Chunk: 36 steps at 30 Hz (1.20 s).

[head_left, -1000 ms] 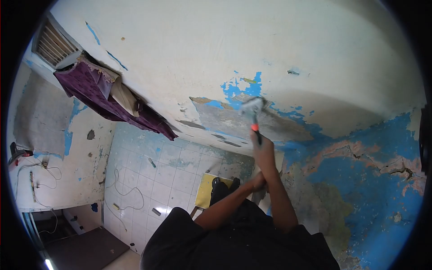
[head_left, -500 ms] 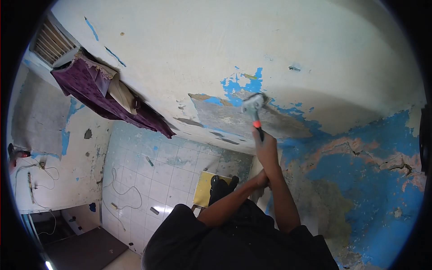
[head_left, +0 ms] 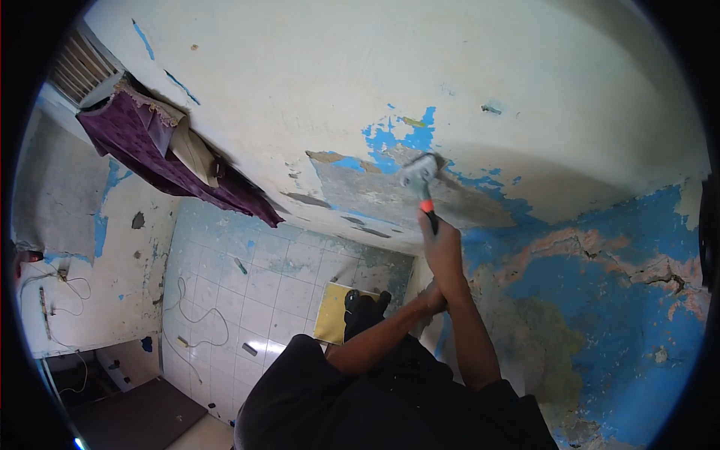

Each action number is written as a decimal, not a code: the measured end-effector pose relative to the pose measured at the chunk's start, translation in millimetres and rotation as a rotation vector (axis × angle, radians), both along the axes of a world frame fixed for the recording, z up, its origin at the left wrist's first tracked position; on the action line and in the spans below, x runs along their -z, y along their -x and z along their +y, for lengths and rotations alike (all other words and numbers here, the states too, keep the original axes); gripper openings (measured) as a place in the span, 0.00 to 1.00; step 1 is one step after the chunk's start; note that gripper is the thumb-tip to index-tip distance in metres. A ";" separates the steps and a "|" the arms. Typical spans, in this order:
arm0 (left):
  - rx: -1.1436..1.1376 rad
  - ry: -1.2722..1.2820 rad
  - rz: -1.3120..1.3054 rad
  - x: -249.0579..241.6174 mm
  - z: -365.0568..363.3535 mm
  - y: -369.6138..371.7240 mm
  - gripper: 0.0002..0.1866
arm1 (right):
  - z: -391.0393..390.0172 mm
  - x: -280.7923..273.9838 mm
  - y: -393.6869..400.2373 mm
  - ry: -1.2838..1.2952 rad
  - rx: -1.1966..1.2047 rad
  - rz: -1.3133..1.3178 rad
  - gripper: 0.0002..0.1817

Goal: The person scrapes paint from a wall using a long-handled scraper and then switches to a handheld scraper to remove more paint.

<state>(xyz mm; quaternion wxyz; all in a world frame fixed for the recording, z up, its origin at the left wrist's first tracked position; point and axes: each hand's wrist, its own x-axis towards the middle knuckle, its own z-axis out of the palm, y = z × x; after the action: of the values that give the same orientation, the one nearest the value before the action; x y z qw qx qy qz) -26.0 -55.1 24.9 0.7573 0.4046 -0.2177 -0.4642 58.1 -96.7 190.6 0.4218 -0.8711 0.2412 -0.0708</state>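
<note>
My right hand (head_left: 442,244) is closed around the black handle of a paint scraper (head_left: 426,187) with an orange band and a wide grey head. The head is slightly blurred and lies over a bare grey patch (head_left: 352,187) in the off-white wall, just below a ragged area of blue paint (head_left: 397,139). My left hand (head_left: 433,298) is closed on my right wrist from the left side, its fingers partly hidden behind the arm.
A purple curtain (head_left: 142,146) hangs at the left. Below my feet is a yellow platform (head_left: 332,311) above the tiled floor (head_left: 285,289). A cable (head_left: 225,322) lies on the tiles. The right wall (head_left: 622,360) has peeling blue paint and a long crack.
My view has shifted slightly, so the curtain and floor sit a little further left. The scraper head stays at nearly the same wall patch, and both hands keep their hold.
</note>
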 end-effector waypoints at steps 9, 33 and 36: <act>0.005 0.259 -0.365 11.5 -6.2 -57.3 0.10 | 26.5 -11.3 -38.7 0.108 -0.102 0.004 0.27; 0.111 0.322 0.121 -9.1 1.0 -34.9 0.14 | 27.1 -12.4 -36.8 0.157 -0.108 0.058 0.25; 0.100 0.286 0.371 -27.3 2.5 -6.7 0.13 | 10.8 -16.3 -10.2 0.039 -0.010 0.063 0.26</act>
<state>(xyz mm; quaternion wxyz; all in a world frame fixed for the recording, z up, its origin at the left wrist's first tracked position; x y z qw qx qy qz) -19.4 -52.6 52.3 0.8101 0.1896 -0.1579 -0.5319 68.3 -85.9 206.9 0.3974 -0.8821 0.2485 -0.0460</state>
